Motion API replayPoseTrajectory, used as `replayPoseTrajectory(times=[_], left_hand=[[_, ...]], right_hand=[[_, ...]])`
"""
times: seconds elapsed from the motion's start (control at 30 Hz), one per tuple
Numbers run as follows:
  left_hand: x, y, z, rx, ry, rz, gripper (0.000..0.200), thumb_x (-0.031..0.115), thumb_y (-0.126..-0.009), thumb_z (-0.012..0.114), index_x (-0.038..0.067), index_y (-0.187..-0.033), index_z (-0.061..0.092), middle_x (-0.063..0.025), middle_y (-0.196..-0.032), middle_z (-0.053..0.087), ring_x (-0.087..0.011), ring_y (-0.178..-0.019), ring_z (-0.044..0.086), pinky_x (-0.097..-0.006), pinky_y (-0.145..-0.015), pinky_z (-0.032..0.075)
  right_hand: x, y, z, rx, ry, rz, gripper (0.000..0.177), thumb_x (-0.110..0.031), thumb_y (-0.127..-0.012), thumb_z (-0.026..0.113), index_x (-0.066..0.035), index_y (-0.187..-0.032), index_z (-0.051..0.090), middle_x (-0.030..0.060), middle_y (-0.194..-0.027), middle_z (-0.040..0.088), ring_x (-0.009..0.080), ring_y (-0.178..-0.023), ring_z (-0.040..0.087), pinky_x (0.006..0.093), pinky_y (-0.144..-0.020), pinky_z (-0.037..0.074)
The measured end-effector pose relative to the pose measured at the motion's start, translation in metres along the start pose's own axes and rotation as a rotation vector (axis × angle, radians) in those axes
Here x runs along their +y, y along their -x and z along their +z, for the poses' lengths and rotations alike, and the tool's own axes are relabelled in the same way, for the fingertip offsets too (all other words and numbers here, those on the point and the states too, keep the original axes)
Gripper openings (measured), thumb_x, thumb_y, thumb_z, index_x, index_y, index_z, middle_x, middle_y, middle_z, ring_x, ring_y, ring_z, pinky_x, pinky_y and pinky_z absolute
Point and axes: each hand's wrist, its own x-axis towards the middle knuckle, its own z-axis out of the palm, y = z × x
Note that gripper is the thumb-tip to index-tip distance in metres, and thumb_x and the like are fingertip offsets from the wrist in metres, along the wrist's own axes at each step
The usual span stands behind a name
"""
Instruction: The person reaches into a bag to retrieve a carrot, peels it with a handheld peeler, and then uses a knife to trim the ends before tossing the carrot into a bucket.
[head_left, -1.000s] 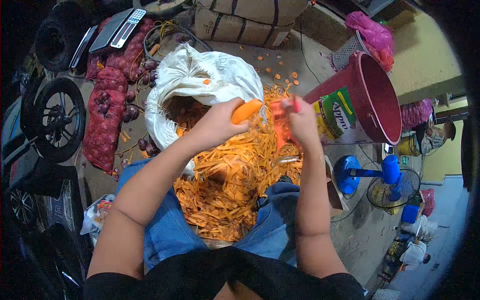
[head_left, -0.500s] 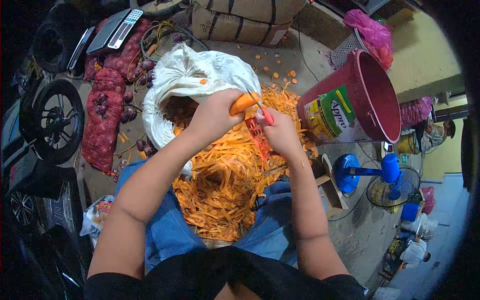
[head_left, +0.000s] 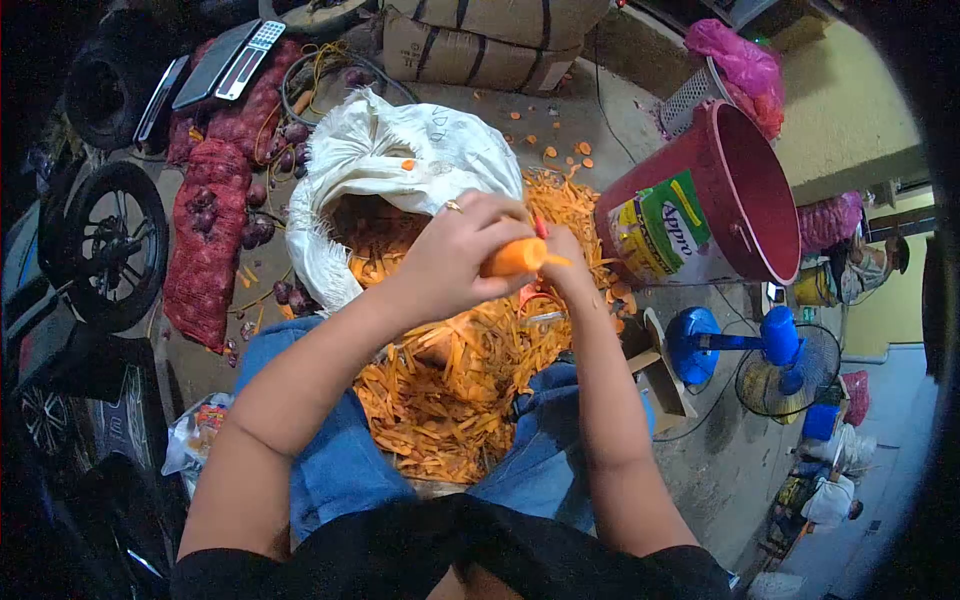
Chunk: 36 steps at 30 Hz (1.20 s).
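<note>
In the head view, the left hand (head_left: 468, 243) wraps its fingers round one carrot (head_left: 520, 257), above the pile of peelings (head_left: 440, 400); the right hand (head_left: 572, 275), partly hidden, grips one red handle (head_left: 541, 228) just beside it. The carrot looks light and stiff, probably slick where bare, best held round its thick middle. One white sack (head_left: 460, 150), one maroon bucket (head_left: 660, 170); peelings too many to count.
</note>
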Motion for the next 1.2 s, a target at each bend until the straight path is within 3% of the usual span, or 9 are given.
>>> replayPoseTrajectory(times=[0.07,0.17,0.2,0.3,0.43,0.47,0.7,0.77,1.2], left_hand=[[-0.004,0.001,0.003,0.007,-0.056,-0.034,0.033,0.015,-0.06,0.064,0.005,-0.088,0.051,-0.0092,-0.082,0.048,-0.0239,-0.08,0.048,-0.0307,-0.072,0.038],[-0.011,0.001,0.007,-0.016,0.174,-0.192,0.032,0.017,-0.062,0.064,0.004,-0.088,0.051,-0.0084,-0.086,0.048,-0.0218,-0.086,0.046,-0.0299,-0.075,0.036],[-0.01,0.002,0.005,-0.013,0.266,-0.216,0.032,0.017,-0.064,0.063,0.003,-0.089,0.05,-0.0078,-0.087,0.049,-0.0202,-0.086,0.047,-0.0295,-0.075,0.037],[-0.006,0.002,0.002,0.013,0.399,-0.314,0.033,0.015,-0.066,0.063,0.004,-0.092,0.047,-0.0077,-0.087,0.051,-0.0168,-0.082,0.05,-0.0279,-0.072,0.04],[-0.005,0.004,0.005,0.17,0.465,-0.449,0.041,0.011,-0.066,0.063,0.005,-0.098,0.037,-0.0107,-0.086,0.052,-0.0115,-0.071,0.053,-0.0234,-0.061,0.044],[-0.006,0.005,0.007,0.167,0.433,-0.412,0.043,0.008,-0.066,0.063,0.005,-0.097,0.034,-0.0126,-0.085,0.052,-0.0109,-0.069,0.053,-0.022,-0.058,0.045],[-0.008,0.003,0.008,0.121,0.333,-0.372,0.042,0.008,-0.065,0.063,0.004,-0.098,0.037,-0.0102,-0.083,0.052,-0.0129,-0.071,0.055,-0.0232,-0.06,0.046],[-0.011,0.003,0.01,0.161,0.249,-0.297,0.042,0.008,-0.065,0.063,0.003,-0.098,0.039,-0.0097,-0.083,0.053,-0.0133,-0.07,0.055,-0.0237,-0.061,0.046],[-0.016,-0.003,0.012,0.083,0.243,-0.375,0.039,0.011,-0.066,0.063,0.003,-0.097,0.04,-0.0125,-0.088,0.053,-0.0176,-0.077,0.056,-0.0265,-0.063,0.046]], right_hand=[[0.001,0.01,0.011,-0.043,-0.427,-0.059,0.013,-0.009,-0.069,0.049,-0.002,-0.077,0.058,0.0082,-0.066,0.057,0.0154,-0.059,0.054,0.0293,-0.052,0.042],[-0.03,0.032,0.008,-0.085,-0.549,0.06,0.014,-0.011,-0.074,0.048,-0.001,-0.08,0.057,0.0036,-0.067,0.055,0.0113,-0.059,0.052,0.0259,-0.05,0.041],[-0.033,0.038,0.007,-0.152,-0.641,0.094,0.019,-0.011,-0.075,0.049,-0.002,-0.091,0.053,0.0044,-0.075,0.055,0.0112,-0.066,0.052,0.0238,-0.055,0.042],[-0.05,0.054,0.013,-0.114,-0.833,0.038,0.025,-0.014,-0.079,0.042,-0.001,-0.1,0.047,0.0045,-0.084,0.052,0.0099,-0.069,0.051,0.0232,-0.055,0.042],[-0.038,0.06,0.021,-0.107,-0.583,0.012,0.028,-0.018,-0.081,0.043,-0.004,-0.105,0.044,0.0034,-0.085,0.051,0.0091,-0.07,0.05,0.0223,-0.059,0.041],[-0.034,0.058,0.023,-0.123,-0.693,0.047,0.034,-0.011,-0.076,0.051,-0.002,-0.107,0.042,0.006,-0.093,0.052,0.0116,-0.082,0.05,0.0252,-0.07,0.04],[-0.007,0.043,0.042,-0.144,-0.765,0.067,0.029,-0.013,-0.078,0.045,-0.002,-0.105,0.045,0.007,-0.089,0.054,0.0129,-0.082,0.051,0.0256,-0.068,0.04],[-0.014,0.044,0.039,-0.109,-0.66,0.184,0.028,-0.015,-0.08,0.04,-0.001,-0.103,0.047,0.0073,-0.087,0.054,0.0138,-0.079,0.052,0.0261,-0.068,0.041],[-0.018,0.043,0.054,-0.099,-0.868,0.122,0.027,-0.017,-0.081,0.038,-0.001,-0.1,0.048,0.0058,-0.085,0.054,0.0121,-0.074,0.052,0.026,-0.064,0.042]])
